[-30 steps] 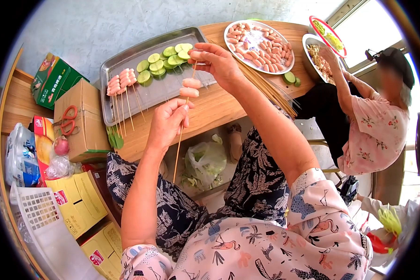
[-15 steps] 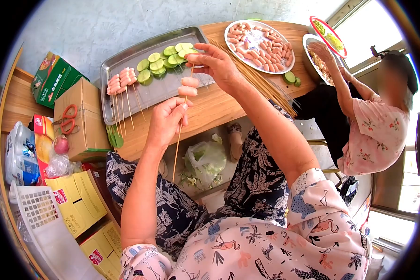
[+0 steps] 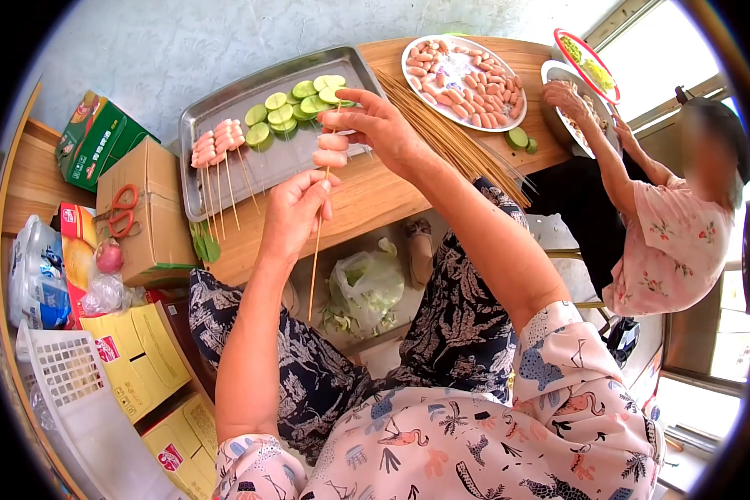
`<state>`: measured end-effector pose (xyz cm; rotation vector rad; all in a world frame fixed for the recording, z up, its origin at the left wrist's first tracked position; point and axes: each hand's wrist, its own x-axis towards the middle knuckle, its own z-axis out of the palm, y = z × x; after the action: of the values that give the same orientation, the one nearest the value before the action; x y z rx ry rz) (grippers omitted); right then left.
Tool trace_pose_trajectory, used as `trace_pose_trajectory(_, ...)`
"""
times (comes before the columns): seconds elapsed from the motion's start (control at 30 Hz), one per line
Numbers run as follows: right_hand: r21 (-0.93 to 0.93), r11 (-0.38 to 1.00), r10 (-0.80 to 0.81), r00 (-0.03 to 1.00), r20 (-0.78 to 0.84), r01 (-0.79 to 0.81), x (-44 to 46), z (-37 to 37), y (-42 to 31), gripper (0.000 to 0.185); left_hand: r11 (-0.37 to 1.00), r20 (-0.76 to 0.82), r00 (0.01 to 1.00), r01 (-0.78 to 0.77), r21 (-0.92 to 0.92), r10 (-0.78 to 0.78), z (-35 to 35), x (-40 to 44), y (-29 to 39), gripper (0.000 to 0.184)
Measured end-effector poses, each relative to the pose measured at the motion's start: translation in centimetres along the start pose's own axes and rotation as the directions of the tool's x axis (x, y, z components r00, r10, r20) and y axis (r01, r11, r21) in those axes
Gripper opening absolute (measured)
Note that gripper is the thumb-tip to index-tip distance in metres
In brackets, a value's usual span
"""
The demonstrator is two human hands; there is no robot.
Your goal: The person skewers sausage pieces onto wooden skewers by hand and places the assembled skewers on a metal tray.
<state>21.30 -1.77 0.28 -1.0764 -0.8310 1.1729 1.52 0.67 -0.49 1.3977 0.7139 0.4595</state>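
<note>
The wooden counter carries nearly everything here. Beyond its right end sits a co-worker in a flowered top, one hand over a basin of food pieces.

On the counter, the rectangular metal tray holds cocktail sausages on sticks at its left end, their bare ends jutting over the near rim. Round cucumber slices lie beside them. The round white plate to the right is strewn with loose cocktail sausages. Between tray and plate, a bundle of bamboo sticks slants toward the near edge.

The person's right hand is at the top of one bamboo stick, thumb and fingers drawn together there, seemingly clamped on a third sausage; the fingers cover too much to be sure. The left hand pinches the same stick lower down, thumb against fingers, with its long bare end hanging below. Two threaded sausages sit crosswise on it between the hands, one just above the other.

The step in hand looks like sliding another sausage down over the tip. That calls for a steady lower pinch and an even push along the stick, centred so the soft meat does not split, with fingertips clear of the point.
</note>
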Motion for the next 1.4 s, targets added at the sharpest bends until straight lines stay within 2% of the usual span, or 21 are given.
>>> trace_pose_trajectory(0.13,0.052,0.999,-0.009,1.0,0.0,0.009,0.1,-0.1,0.5,0.062,1.0,-0.017,1.0,0.008,-0.002,-0.008,0.0,-0.1,0.2,0.02)
trace_pose_trajectory(0.37,0.015,1.0,-0.021,0.999,0.048,0.02,0.0,0.2,0.4,0.062,0.999,-0.046,0.999,-0.014,-0.034,0.012,0.0,0.0,0.3,0.017)
trace_pose_trajectory(0.43,0.038,0.999,-0.006,0.996,-0.088,0.009,0.0,0.4,0.7,0.056,0.998,-0.11,0.992,-0.055,-0.004,0.054,0.0,0.1,0.4,0.017)
trace_pose_trajectory(0.47,0.038,0.999,-0.004,0.996,-0.084,0.007,-0.1,0.2,0.8,0.056,0.999,-0.114,0.992,-0.054,-0.005,0.053,-0.1,0.2,0.3,0.017)
trace_pose_trajectory(0.53,0.012,0.989,0.148,0.988,-0.05,-0.148,-0.4,-0.3,0.7,0.046,0.994,-0.156,0.983,-0.105,-0.028,0.099,-0.6,0.4,0.2,0.019)
trace_pose_trajectory(0.57,0.01,0.988,0.153,0.988,-0.014,-0.153,-0.8,0.1,0.6,0.039,0.994,-0.163,0.982,-0.105,-0.025,0.1,-0.7,0.4,0.3,0.019)
trace_pose_trajectory(0.63,0.025,0.986,0.162,0.986,0.034,-0.162,-0.9,0.7,1.1,0.038,0.99,-0.179,0.979,-0.11,-0.084,0.093,-0.9,0.5,0.4,0.018)
trace_pose_trajectory(0.8,0.103,0.976,0.174,0.969,0.176,-0.194,-1.4,2.4,0.9,0.039,0.992,-0.159,0.984,-0.09,-0.089,0.075,-0.6,0.5,0.2,0.019)
trace_pose_trajectory(1.03,0.137,0.961,0.219,0.963,0.158,-0.241,-0.6,2.3,2.9,0.029,0.988,-0.166,0.982,-0.111,-0.11,0.092,-0.2,0.5,0.2,0.017)
trace_pose_trajectory(1.27,0.171,0.949,0.239,0.957,0.162,-0.266,-0.6,2.6,3.2,0.032,0.988,-0.169,0.982,-0.108,-0.114,0.088,-0.3,0.6,0.0,0.017)
trace_pose_trajectory(1.33,0.166,0.947,0.257,0.958,0.125,-0.275,-0.6,2.9,3.1,0.025,0.988,-0.176,0.981,-0.103,-0.11,0.083,-0.4,0.6,0.0,0.017)
trace_pose_trajectory(1.4,0.16,0.948,0.255,0.957,0.142,-0.276,-0.5,2.8,3.1,0.027,0.99,-0.167,0.983,-0.099,-0.105,0.08,-0.4,0.6,0.0,0.017)
